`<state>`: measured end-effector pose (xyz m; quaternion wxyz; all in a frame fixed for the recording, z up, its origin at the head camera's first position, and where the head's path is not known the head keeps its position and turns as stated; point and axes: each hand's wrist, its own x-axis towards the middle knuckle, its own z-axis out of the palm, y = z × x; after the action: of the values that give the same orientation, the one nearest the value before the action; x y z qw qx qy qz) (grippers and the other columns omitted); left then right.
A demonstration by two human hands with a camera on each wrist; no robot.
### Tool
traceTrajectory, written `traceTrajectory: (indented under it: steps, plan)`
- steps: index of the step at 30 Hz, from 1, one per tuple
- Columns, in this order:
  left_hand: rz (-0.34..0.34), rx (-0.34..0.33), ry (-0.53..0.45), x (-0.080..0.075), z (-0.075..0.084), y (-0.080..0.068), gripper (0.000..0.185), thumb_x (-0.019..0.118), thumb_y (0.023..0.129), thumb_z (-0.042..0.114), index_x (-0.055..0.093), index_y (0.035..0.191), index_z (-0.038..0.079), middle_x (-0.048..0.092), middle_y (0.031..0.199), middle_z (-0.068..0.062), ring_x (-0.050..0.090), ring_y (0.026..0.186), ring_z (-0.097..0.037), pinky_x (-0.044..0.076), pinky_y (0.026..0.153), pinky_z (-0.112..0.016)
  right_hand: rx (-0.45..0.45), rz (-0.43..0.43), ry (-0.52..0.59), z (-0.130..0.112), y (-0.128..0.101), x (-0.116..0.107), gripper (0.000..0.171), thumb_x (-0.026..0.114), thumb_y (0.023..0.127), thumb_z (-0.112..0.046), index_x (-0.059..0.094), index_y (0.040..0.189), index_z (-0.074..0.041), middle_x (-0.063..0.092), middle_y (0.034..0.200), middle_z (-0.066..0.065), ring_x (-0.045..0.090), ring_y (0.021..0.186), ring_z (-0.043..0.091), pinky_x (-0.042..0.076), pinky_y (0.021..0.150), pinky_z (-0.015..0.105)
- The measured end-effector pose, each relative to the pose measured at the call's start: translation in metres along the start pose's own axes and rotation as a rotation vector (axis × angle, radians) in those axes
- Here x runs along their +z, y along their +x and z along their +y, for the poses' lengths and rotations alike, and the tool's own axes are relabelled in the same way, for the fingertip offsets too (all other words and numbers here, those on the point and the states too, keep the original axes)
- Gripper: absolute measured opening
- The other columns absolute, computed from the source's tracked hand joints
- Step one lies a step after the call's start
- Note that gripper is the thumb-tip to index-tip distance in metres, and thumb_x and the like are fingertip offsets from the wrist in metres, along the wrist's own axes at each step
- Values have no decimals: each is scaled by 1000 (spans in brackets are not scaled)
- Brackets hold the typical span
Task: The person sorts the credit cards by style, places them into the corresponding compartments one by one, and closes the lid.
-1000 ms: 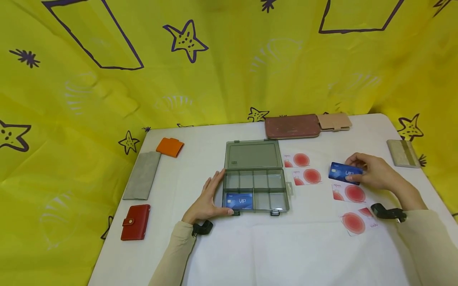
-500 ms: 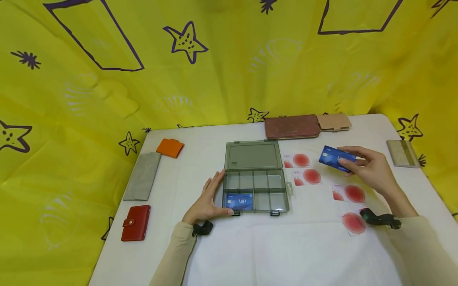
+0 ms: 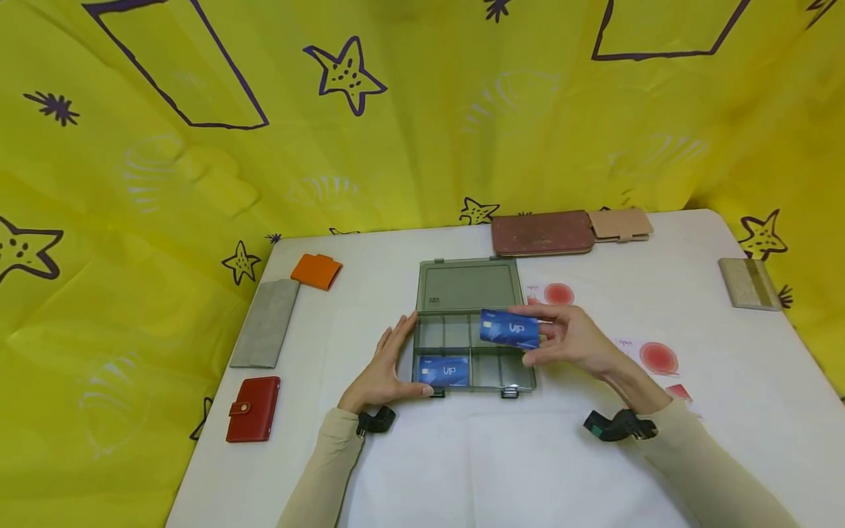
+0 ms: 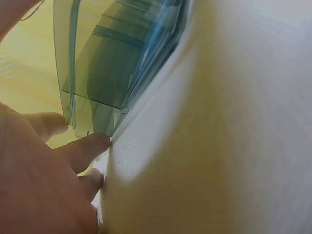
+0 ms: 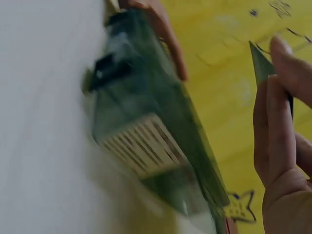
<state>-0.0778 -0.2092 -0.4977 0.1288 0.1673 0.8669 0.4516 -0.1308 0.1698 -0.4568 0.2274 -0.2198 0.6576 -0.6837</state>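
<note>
With your right hand (image 3: 573, 342), you are pinching a blue VIP card (image 3: 509, 328) by its right end between thumb and fingers; the grip is closing on the card alone. In the head view, this card is appearing over the right part of the far compartment row of the compartment box (image 3: 487, 367), its right end overlapping the box's side edge; in the right wrist view, it is showing nearly edge-on and apart from the box. With your left hand (image 3: 383, 375), you are bracing the left near corner of the box: the fingers are extending along the left side, the thumb is reaching along the near edge beside a latch (image 3: 437, 393), and the hand is spreading wide rather than gripping. The transparent lid (image 3: 470, 286) is lying folded back on the far side. A second VIP card (image 3: 444, 372) is occupying the left half of the near row. To the right of the box, red-and-white cards (image 3: 659, 358) are lying on the counter (image 3: 422, 469), some partly hidden by your right hand and arm. A burgundy wallet (image 3: 543, 235) and a beige card holder (image 3: 620, 225) are resting along the far edge; an orange holder (image 3: 317, 272), a grey wallet (image 3: 265, 324) and a red snap wallet (image 3: 254, 409) are lying at the left.
</note>
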Motion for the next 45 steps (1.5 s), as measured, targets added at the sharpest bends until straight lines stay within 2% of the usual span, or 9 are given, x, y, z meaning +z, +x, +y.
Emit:
traceTrajectory:
  steps: [3, 7, 11, 21, 24, 29, 34, 39, 45]
  plan:
    - [7, 15, -2, 0, 1, 0, 132, 95, 76, 42, 8, 173, 20, 9, 180, -6, -2, 167, -32, -6, 134, -61, -29, -21, -114, 4, 11, 24, 72, 91, 79, 1, 61, 145, 5, 52, 150, 32, 75, 105, 16, 66, 86, 32]
    - [11, 20, 9, 0, 0, 1, 131, 94, 75, 39, 9, 173, 18, 10, 180, -8, -1, 167, -33, -6, 134, -60, -151, -5, -366, 9, 24, 50, 67, 97, 76, -14, 71, 137, -6, 69, 134, 17, 71, 107, 17, 65, 88, 32]
    - [11, 17, 14, 1, -1, 1, 131, 93, 76, 39, 9, 173, 17, 11, 180, -8, -1, 167, -33, -6, 134, -60, -248, 4, -582, 14, 33, 68, 64, 100, 72, -29, 77, 131, -17, 72, 129, 4, 63, 120, 26, 57, 97, 47]
    - [14, 30, 9, 1, -1, 1, 130, 93, 76, 37, 9, 173, 17, 12, 180, -9, -1, 167, -34, -6, 133, -61, -227, -70, -788, 17, 37, 86, 76, 102, 68, -35, 74, 136, -17, 61, 146, 13, 50, 137, 36, 45, 109, 67]
    - [14, 41, 18, 1, -1, 2, 130, 93, 76, 38, 9, 173, 16, 12, 180, -9, 0, 167, -34, -6, 134, -61, -209, -80, -779, 15, 36, 83, 79, 100, 72, -34, 69, 142, -14, 58, 149, 14, 50, 138, 37, 46, 110, 68]
    - [8, 26, 13, 0, -2, 1, 132, 93, 76, 46, 8, 173, 21, 10, 180, -6, -1, 168, -30, -6, 134, -59, -235, -9, -714, 8, 37, 55, 69, 96, 79, -25, 69, 139, -7, 64, 143, 11, 58, 134, 36, 53, 107, 62]
    - [12, 41, 11, 0, -3, 1, 133, 92, 76, 51, 7, 173, 20, 10, 180, -6, -1, 167, -32, -4, 134, -61, -262, 151, -742, -1, 39, -2, 51, 92, 82, -12, 75, 129, -5, 75, 127, 12, 69, 110, 34, 60, 91, 55]
    - [18, 37, 0, -2, -1, 1, 132, 93, 76, 49, 8, 173, 22, 10, 180, -5, -1, 167, -30, -5, 134, -60, -50, 226, -793, -4, 36, -60, 54, 88, 89, -15, 69, 138, -5, 70, 135, 20, 65, 117, 41, 56, 99, 62]
    - [3, 33, 13, 0, 0, 0, 133, 93, 76, 51, 7, 173, 21, 9, 180, -5, -1, 167, -31, -5, 134, -59, 138, 161, -840, 8, 33, -98, 58, 85, 92, -19, 64, 144, -4, 64, 143, 26, 53, 135, 47, 42, 114, 70]
